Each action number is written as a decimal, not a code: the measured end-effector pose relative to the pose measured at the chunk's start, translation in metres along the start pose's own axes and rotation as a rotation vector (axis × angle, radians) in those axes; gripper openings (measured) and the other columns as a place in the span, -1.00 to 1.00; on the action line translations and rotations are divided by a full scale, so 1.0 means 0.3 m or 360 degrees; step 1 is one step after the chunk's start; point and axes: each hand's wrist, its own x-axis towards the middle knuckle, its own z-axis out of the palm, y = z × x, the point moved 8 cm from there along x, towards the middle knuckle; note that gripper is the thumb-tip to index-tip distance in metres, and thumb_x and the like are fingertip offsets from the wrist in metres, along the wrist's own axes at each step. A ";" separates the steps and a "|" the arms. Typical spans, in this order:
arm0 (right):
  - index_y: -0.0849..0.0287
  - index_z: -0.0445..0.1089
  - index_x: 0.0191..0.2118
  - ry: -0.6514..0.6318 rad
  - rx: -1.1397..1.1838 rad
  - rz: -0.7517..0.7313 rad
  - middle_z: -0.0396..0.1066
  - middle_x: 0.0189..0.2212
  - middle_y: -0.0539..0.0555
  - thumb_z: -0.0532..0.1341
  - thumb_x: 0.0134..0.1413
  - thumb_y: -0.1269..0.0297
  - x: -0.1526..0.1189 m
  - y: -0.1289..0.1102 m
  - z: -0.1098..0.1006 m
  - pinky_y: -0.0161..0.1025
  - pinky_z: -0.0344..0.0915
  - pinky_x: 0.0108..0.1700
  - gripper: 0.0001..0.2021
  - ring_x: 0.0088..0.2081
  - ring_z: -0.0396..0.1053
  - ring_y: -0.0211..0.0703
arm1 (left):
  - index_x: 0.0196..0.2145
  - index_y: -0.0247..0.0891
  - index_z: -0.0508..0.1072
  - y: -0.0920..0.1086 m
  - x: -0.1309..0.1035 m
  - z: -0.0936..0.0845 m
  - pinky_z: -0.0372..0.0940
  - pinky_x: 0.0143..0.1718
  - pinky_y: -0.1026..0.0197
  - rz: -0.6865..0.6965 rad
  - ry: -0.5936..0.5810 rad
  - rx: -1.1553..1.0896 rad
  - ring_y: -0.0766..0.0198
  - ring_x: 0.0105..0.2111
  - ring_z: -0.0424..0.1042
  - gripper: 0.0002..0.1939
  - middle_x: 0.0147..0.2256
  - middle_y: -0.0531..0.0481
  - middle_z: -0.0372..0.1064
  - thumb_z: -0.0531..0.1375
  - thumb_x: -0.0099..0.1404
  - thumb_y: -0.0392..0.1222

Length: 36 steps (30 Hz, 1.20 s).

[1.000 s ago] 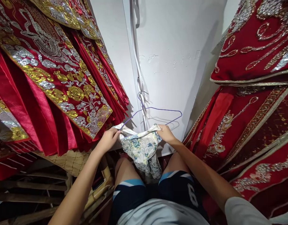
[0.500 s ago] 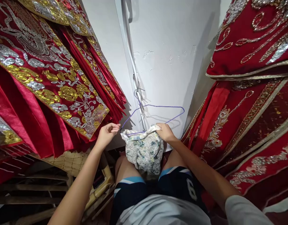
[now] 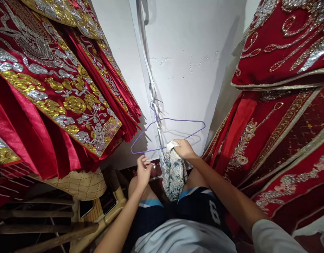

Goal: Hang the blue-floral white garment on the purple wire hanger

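Note:
A purple wire hanger point(image 3: 183, 120) hangs by its hook from a white strap against the wall. My right hand point(image 3: 185, 149) grips the top edge of a white garment point(image 3: 175, 172) with a blue-green leaf pattern, at the hanger's lower bar. The cloth hangs bunched and narrow below that hand, between my knees. Below the left part of the lower bar is my left hand point(image 3: 145, 170), its fingers loosely curled and apart, with nothing between them. It is to the left of the garment and does not touch it.
Red embroidered clothes point(image 3: 72, 95) with gold and silver sequins hang on the left, and more red beaded clothes point(image 3: 280, 59) on the right. A bamboo chair point(image 3: 109, 214) with dark phones on it stands at lower left. The white wall point(image 3: 188, 84) is ahead.
The garment's left side has come away from the hanger's lower bar, and the cloth now hangs gathered under my right hand. My left hand has moved down and right.

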 end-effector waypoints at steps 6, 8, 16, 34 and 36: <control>0.11 0.08 -0.58 -0.0059 0.0090 -0.0025 0.07 -0.64 -0.10 0.02 -0.20 0.35 -0.005 -0.005 0.021 -0.31 -0.08 -0.49 -0.94 -0.55 0.03 -0.28 | -0.21 -0.25 0.44 -0.018 -0.075 0.252 0.28 -0.01 0.08 -0.0042 -0.0953 0.0181 0.07 -0.10 0.42 -0.69 -0.19 -0.11 0.46 0.14 0.28 0.05; 0.11 0.06 -0.59 -0.0053 0.0014 -0.0052 0.07 -0.64 -0.10 0.02 -0.20 0.34 -0.007 0.001 -0.001 -0.30 -0.08 -0.49 -0.92 -0.55 0.04 -0.27 | -0.40 -0.26 0.44 -0.028 -0.089 0.234 0.30 -0.16 0.11 -0.0085 -0.1124 0.0337 0.07 -0.28 0.42 -0.59 -0.38 -0.06 0.45 0.14 0.25 0.18; 0.11 0.12 -0.58 -0.0075 -0.0166 -0.0085 0.14 -0.63 -0.06 0.02 -0.17 0.33 -0.006 0.008 -0.024 -0.29 -0.07 -0.46 -0.93 -0.53 0.09 -0.23 | -0.50 -0.18 0.53 -0.007 0.027 -0.115 0.23 -0.09 0.05 -0.0023 -0.1012 0.1223 -0.07 -0.19 0.39 -0.53 -0.48 -0.08 0.41 0.17 0.14 0.30; 0.16 0.22 -0.56 -0.0154 0.0311 -0.0129 0.17 -0.60 -0.07 0.00 -0.24 0.35 -0.007 -0.013 0.049 -0.33 0.04 -0.44 -0.91 -0.51 0.13 -0.25 | -0.39 -0.23 0.46 0.513 0.300 -0.006 0.07 0.18 -0.08 0.0730 -0.0558 0.0946 0.00 0.04 0.26 -0.81 -0.08 -0.11 0.45 0.08 0.29 -0.16; 0.16 0.25 -0.53 -0.0116 0.0251 -0.0177 0.19 -0.59 -0.07 0.01 -0.23 0.38 -0.016 -0.023 0.033 -0.33 0.06 -0.43 -0.90 -0.49 0.16 -0.24 | -0.24 -0.24 0.43 0.504 0.324 0.009 0.21 0.04 0.06 0.0658 -0.0470 0.0759 0.12 -0.13 0.36 -0.84 -0.19 -0.06 0.45 0.12 0.21 -0.23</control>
